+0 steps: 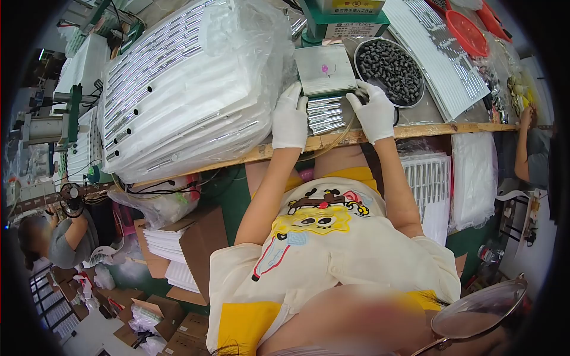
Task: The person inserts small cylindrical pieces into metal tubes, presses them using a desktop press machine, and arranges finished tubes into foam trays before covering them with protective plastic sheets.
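Both of my hands wear white gloves and rest at the front of the bench. My left hand (290,118) lies beside the left end of a row of several shiny silver tubes (325,115), its fingers stretched forward along a pale square plate (325,69) with a pink mark. On the other side, my right hand (374,111) has thumb and forefinger apart by the plate's front right corner. Whether its fingertips touch something small there, I cannot make out. The tubes lie side by side between my hands, just in front of the plate.
A round tray (360,54) of black plastic caps stands right of the plate. Behind is a green machine (344,28). Plastic-wrapped tubes (184,89) are piled at left; a white ribbed tray (442,71) holds tubes at right. The wooden bench edge (332,140) runs below my hands. Other people work at both sides.
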Tool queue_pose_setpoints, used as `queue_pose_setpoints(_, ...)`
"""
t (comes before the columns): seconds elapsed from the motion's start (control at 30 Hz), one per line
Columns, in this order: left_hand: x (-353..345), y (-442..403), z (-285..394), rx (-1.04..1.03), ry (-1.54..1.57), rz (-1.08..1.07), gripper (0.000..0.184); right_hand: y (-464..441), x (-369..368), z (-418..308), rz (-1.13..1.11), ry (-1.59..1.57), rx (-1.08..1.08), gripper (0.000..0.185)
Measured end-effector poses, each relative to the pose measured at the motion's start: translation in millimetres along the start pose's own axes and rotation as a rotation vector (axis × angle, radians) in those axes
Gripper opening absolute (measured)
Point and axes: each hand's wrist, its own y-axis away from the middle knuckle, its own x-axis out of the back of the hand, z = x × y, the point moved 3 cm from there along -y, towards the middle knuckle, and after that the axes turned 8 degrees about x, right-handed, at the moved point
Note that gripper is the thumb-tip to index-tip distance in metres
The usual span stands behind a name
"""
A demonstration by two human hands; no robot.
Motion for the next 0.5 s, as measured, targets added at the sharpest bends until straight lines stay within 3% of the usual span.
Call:
queue_pose_setpoints(0.1, -0.7, -1.2, 2.2, -0.036, 0.022, 0.058, 0.041, 1.7, -2.9, 5.2, 0.011, -0.099, -0.009, 0.039)
queue_pose_setpoints(0.17, 2.5, -0.3, 8.6, 0.123, 0.044, 0.005, 0.046, 2.8, -3.2, 6.2, 0.019, -0.112, -0.007, 0.039)
queue_pose_setpoints(0.27, 0.4, -1.1, 7.7, 0.153, -0.004, -0.030, 0.049, 2.7, -2.4, 4.5, 0.023, -0.112, -0.003, 0.040)
queue_pose_setpoints(0.5, -0.6, -1.1, 8.4, 0.083, -0.134, -0.016, 0.048, 1.8, 0.1, 0.0, 0.031, -0.087, 0.015, 0.040)
